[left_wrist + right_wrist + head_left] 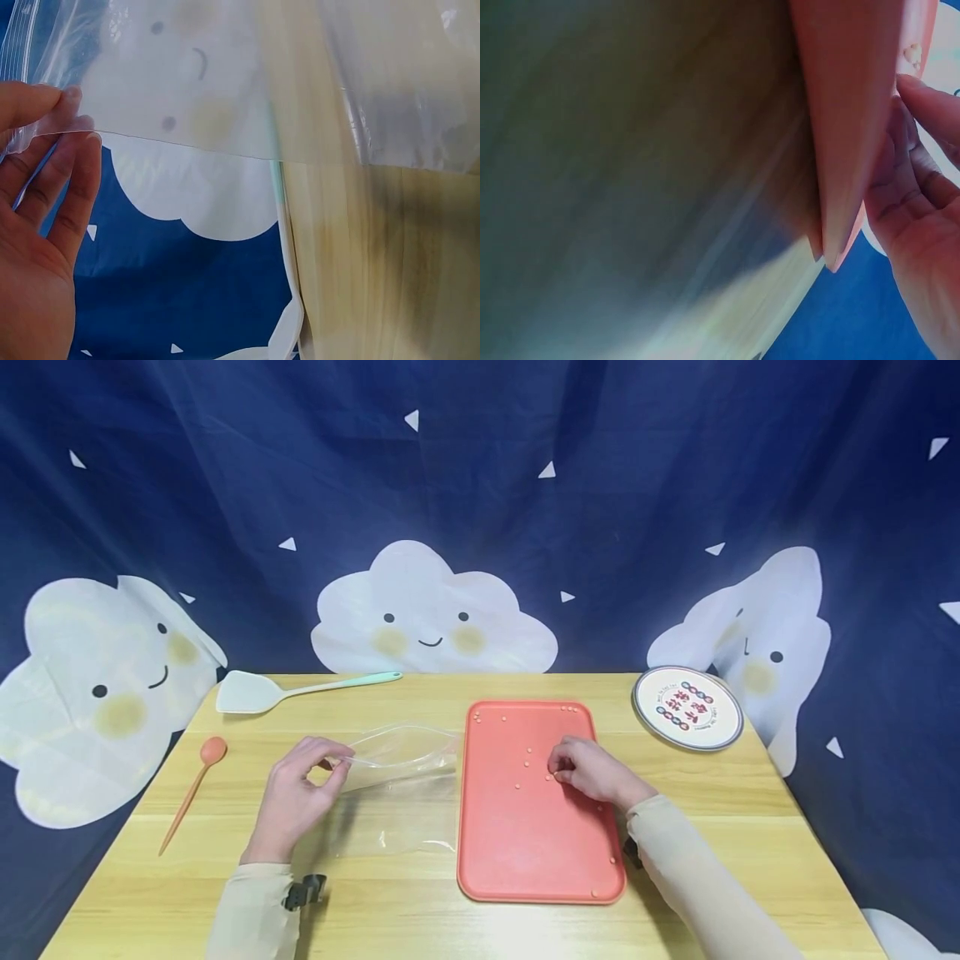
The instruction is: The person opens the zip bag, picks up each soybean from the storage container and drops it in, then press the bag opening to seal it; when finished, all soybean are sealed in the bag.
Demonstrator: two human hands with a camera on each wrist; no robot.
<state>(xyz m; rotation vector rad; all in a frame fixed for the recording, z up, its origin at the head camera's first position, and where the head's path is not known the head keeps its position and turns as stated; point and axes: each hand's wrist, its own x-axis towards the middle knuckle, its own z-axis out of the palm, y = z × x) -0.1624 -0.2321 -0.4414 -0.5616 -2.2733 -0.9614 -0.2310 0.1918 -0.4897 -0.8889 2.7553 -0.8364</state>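
Observation:
My left hand [300, 789] pinches the left edge of a clear zip bag [397, 810] near its mouth. In the left wrist view, thumb and fingertips meet on the bag's plastic [187, 90] beside the zip strip. The bag's mouth gapes a little, and its body lies towards the red tray [525, 852]. Over the right half of that tray, my right hand [592, 768] bends down with thumb and fingers pinching at a small pale bean-like piece [549, 777]. Several similar pieces are scattered about the tray. The right fingertips partly hide what they hold.
A white spatula [251, 693] with a mint handle lies along the back edge. An orange spoon [213, 750] is at the left. A round plate with red lettering [687, 708] sits at the back right. Behind the table [397, 910] hangs a blue cloud-print curtain [480, 502].

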